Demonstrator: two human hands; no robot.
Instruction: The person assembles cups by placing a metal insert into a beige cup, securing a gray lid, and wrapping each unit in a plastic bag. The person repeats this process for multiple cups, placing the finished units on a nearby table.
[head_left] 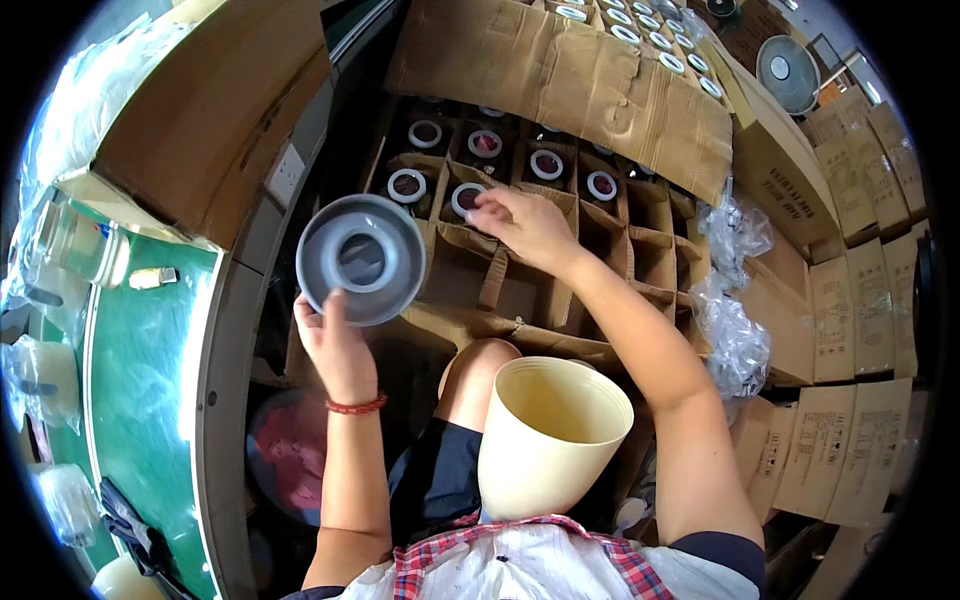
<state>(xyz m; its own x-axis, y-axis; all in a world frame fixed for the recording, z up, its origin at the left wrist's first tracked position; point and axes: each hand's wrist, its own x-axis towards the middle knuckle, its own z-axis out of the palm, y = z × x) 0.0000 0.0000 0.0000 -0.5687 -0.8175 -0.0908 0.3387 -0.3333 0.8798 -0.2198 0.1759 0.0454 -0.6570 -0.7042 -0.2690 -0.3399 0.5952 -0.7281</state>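
My left hand (pixel 338 345) grips the lower edge of a grey round funnel (pixel 312 232), a wide dish with a raised ring around its middle opening. One finger lies over the inside of its rim. Over a divided cardboard box (pixel 515 285), my right hand (pixel 525 225) has its fingers curled together at the white-rimmed mouth of a jar (pixel 464 204); anything pinched there is too small to name. Other jars, some with dark red contents, stand in neighbouring compartments. A cream plastic bucket (pixel 535 470) rests upright at my lap, between my arms.
A cardboard sheet (pixel 560 75) lies across the far jars, with more jars beyond it. Clear plastic bags (pixel 725 315) crowd the box's right side. Stacked cartons (pixel 840 320) line the right. A green-topped table (pixel 145 370) with wrapped jars stands left, beside a big open carton (pixel 215 120).
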